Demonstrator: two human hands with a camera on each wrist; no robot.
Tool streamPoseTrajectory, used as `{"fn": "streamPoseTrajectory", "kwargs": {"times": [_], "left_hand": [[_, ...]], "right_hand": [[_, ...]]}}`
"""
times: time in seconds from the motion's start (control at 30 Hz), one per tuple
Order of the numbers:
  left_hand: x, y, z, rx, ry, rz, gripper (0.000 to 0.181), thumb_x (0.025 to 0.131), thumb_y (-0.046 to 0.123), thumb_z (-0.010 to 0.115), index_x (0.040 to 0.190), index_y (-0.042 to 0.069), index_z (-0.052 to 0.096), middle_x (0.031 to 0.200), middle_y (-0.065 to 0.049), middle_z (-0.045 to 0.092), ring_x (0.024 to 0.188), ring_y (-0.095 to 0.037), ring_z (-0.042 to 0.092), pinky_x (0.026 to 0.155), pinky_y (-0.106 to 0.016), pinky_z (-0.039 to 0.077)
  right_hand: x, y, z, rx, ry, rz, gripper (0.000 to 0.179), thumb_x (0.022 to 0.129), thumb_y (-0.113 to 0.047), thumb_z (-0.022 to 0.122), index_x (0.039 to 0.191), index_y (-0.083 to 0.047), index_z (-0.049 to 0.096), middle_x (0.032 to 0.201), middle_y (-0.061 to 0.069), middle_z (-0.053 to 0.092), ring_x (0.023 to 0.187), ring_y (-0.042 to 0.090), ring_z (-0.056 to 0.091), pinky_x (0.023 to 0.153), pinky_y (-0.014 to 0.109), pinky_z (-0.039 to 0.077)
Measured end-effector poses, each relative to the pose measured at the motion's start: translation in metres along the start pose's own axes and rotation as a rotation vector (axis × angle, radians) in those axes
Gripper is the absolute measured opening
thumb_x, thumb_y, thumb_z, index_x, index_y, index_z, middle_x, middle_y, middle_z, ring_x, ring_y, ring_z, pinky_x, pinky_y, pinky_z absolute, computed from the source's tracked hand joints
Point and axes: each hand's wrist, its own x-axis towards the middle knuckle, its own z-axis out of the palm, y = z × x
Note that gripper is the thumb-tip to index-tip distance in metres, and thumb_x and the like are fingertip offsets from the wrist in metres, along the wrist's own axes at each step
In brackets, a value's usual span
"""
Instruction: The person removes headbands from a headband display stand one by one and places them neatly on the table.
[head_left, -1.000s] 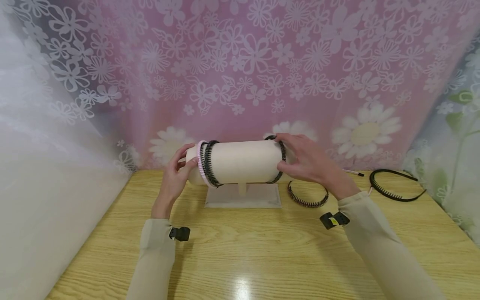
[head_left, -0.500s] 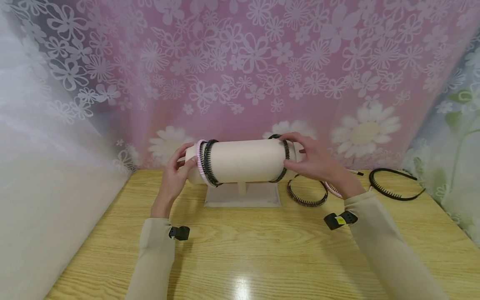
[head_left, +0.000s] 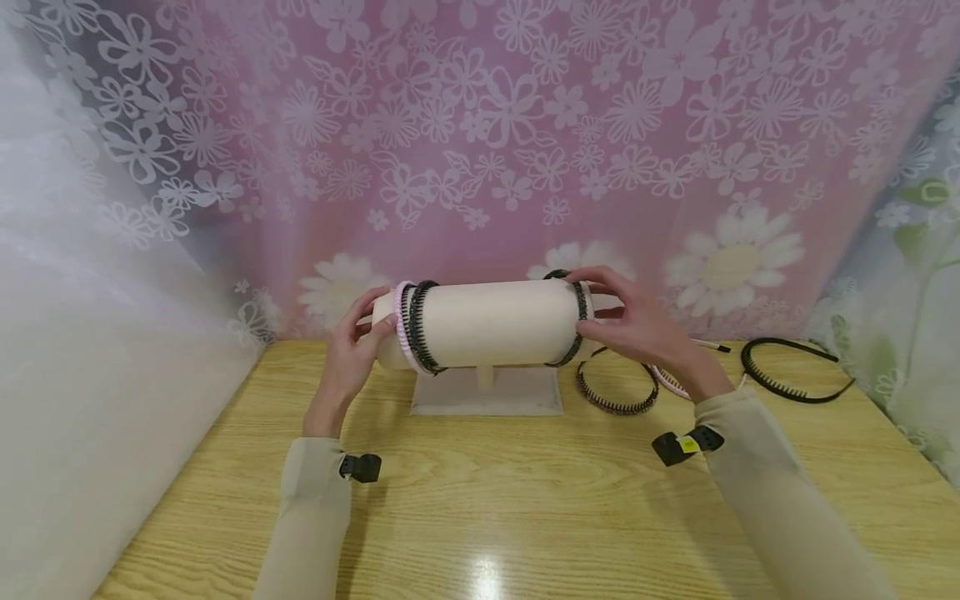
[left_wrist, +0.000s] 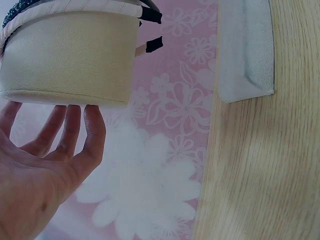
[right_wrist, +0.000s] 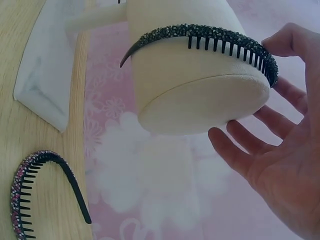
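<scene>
Beaded Headband at Right End of Display Roll: Handling and Materials

The dark beaded headband (right_wrist: 225,36) sits around the right end of the cream roll (head_left: 491,321), just inside its rim. My right hand (head_left: 633,321) pinches it, thumb on the near side and fingers on the far side. My left hand (head_left: 348,354) grips the left end of the roll.

Handling: I judge the band light, springy and fairly stiff, a plastic core most likely. The crust of small beads should give good friction but may shed if scraped. I would hold it by the smooth edges, clear of the black teeth, which look thin enough to snap; the bare tapered tip is likely slippery. I cannot tell how tightly it clasps the roll.

The roll is a horizontal cylinder with a matte, suede-like covering, a seam around each end and a short post down to a flat, pale base (head_left: 487,404). I expect it to tip if pushed at one end only. At its left end sit a ribbed pink headband (head_left: 401,329) and, just beside it, a dark toothed headband (head_left: 416,329).

On the wood-grained table (head_left: 480,492), to the right, lie a pink-speckled toothed headband (head_left: 617,408), a thin pink headband (head_left: 671,383) and a plain black headband (head_left: 747,358). Beyond hangs a pink floral curtain (head_left: 480,125).
</scene>
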Motion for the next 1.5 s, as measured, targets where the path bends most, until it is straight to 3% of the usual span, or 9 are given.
{"fn": "streamPoseTrajectory", "kwargs": {"times": [0.3, 0.47, 0.63, 0.87, 1.07, 1.5], "left_hand": [[0.000, -0.003, 0.001, 0.002, 0.000, 0.002, 0.046, 0.100, 0.039, 0.063, 0.146, 0.037, 0.055, 0.140, -0.007, 0.057, 0.116, -0.029, 0.061, 0.083, -0.036, 0.054], [0.001, -0.003, 0.001, -0.007, 0.000, 0.006, 0.046, 0.101, 0.038, 0.063, 0.146, 0.037, 0.055, 0.140, -0.007, 0.057, 0.114, -0.028, 0.060, 0.080, -0.033, 0.054], [0.001, -0.003, 0.000, -0.005, 0.004, 0.011, 0.046, 0.101, 0.037, 0.063, 0.146, 0.037, 0.055, 0.140, -0.008, 0.057, 0.114, -0.028, 0.061, 0.077, -0.031, 0.055], [0.001, -0.003, 0.000, 0.000, 0.007, 0.012, 0.045, 0.101, 0.038, 0.063, 0.145, 0.037, 0.055, 0.139, -0.008, 0.058, 0.114, -0.029, 0.062, 0.077, -0.031, 0.055], [0.001, -0.003, 0.001, -0.001, 0.005, 0.017, 0.046, 0.101, 0.038, 0.063, 0.146, 0.035, 0.055, 0.139, -0.007, 0.058, 0.115, -0.028, 0.062, 0.077, -0.031, 0.055], [0.001, -0.003, 0.001, -0.007, 0.010, 0.024, 0.045, 0.101, 0.038, 0.063, 0.145, 0.036, 0.056, 0.138, -0.007, 0.058, 0.114, -0.028, 0.062, 0.079, -0.035, 0.055]], "right_hand": [[-0.003, 0.007, 0.001, 0.056, 0.044, -0.043, 0.057, 0.096, -0.014, 0.069, 0.148, -0.021, 0.049, 0.162, 0.008, 0.036, 0.138, 0.041, 0.049, 0.097, 0.057, 0.053], [-0.007, 0.010, -0.001, 0.038, 0.079, -0.033, 0.059, 0.096, -0.013, 0.069, 0.150, -0.022, 0.048, 0.155, 0.009, 0.043, 0.130, 0.036, 0.056, 0.093, 0.041, 0.056], [-0.011, 0.012, -0.001, 0.087, 0.081, -0.027, 0.061, 0.097, -0.012, 0.069, 0.153, -0.020, 0.046, 0.140, 0.016, 0.050, 0.119, 0.027, 0.061, 0.086, 0.027, 0.058], [-0.014, 0.014, -0.001, 0.147, 0.097, -0.021, 0.062, 0.096, -0.013, 0.071, 0.153, -0.022, 0.048, 0.133, 0.015, 0.054, 0.113, 0.020, 0.063, 0.086, 0.034, 0.061], [-0.016, 0.014, 0.000, 0.173, 0.104, -0.008, 0.062, 0.097, -0.014, 0.070, 0.153, -0.021, 0.048, 0.132, 0.014, 0.053, 0.114, 0.023, 0.062, 0.084, 0.031, 0.061], [-0.017, 0.012, 0.001, 0.235, 0.120, -0.029, 0.060, 0.096, -0.009, 0.070, 0.152, -0.015, 0.049, 0.123, 0.011, 0.054, 0.096, 0.013, 0.068, 0.077, 0.033, 0.062]]}}
